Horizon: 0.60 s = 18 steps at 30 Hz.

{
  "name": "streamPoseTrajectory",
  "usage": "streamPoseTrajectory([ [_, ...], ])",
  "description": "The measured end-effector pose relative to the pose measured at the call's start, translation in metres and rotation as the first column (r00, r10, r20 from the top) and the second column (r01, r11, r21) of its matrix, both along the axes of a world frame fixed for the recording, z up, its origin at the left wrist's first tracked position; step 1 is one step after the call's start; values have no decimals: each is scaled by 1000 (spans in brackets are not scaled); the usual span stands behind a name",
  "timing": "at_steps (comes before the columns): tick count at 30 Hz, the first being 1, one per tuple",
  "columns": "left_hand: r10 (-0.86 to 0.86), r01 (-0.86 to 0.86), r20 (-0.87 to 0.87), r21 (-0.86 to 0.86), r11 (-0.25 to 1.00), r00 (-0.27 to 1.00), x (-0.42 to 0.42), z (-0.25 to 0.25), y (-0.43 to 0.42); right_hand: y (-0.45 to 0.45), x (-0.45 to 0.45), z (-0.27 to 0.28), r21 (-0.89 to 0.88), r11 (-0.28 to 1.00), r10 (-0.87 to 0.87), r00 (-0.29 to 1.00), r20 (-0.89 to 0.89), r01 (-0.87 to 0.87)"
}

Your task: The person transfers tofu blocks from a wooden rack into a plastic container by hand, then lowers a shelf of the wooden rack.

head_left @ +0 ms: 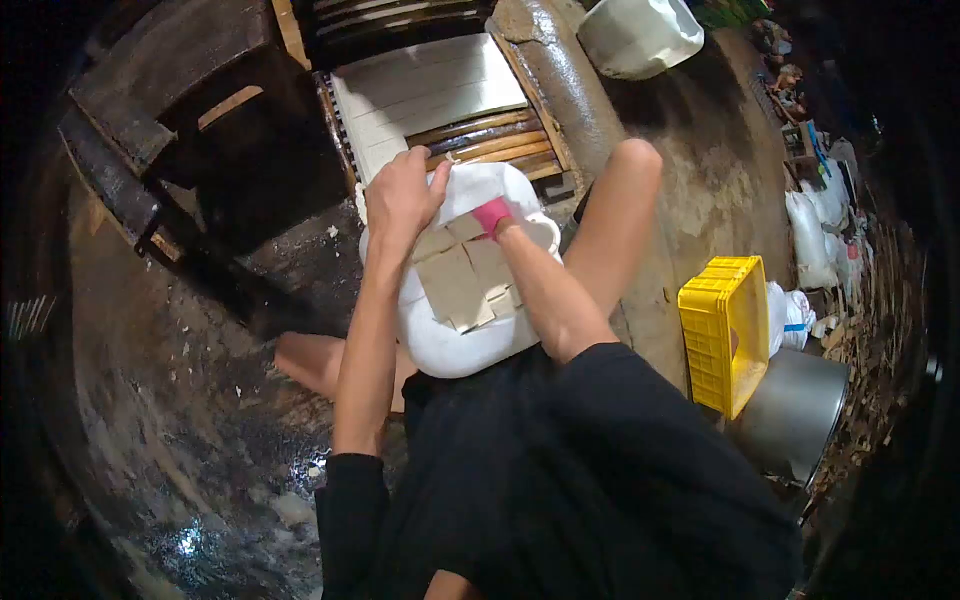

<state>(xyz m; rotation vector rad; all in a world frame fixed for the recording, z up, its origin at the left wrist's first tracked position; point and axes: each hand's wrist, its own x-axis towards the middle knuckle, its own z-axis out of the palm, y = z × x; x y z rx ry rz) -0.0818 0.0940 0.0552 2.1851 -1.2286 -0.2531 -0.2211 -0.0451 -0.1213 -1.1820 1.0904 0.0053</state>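
A white rounded tub (pixel 455 345) rests between my legs, with several cream-coloured flat blocks (pixel 450 285) in it. My left hand (pixel 400 195) is at the tub's far left rim, beside the pale slab (pixel 430 85) on the rack. Its thumb stands apart from the fingers, which bend down at the slab's near edge; their tips are hidden. My right hand (pixel 491 215) shows pink, as if gloved, and reaches over the far part of the tub by the blocks. Its fingers are too small and covered to make out.
The slab lies on a wooden slatted rack (pixel 500 135), scored into strips. A white bucket (pixel 640 38) stands at the back right. On the right are a yellow crate (pixel 715 330), a metal pot (pixel 795 410) and white bags (pixel 810 240). Dark wooden furniture (pixel 180 70) stands at the left.
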Motion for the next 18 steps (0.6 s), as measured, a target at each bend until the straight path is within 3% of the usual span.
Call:
streamPoseTrajectory([
  [2,-1,4,-34,95,995,999,3,5,0,2,3,-4,-35,999,10,1000,6,-9],
  [3,-1,0,27,10,1000,1000,2,4,1,2,2,-2,-40,999,16,1000,9,-16],
  [18,-27,32,-50,99,995,998,4,1,-6,-1,0,0,-87,993,85,994,68,-79],
])
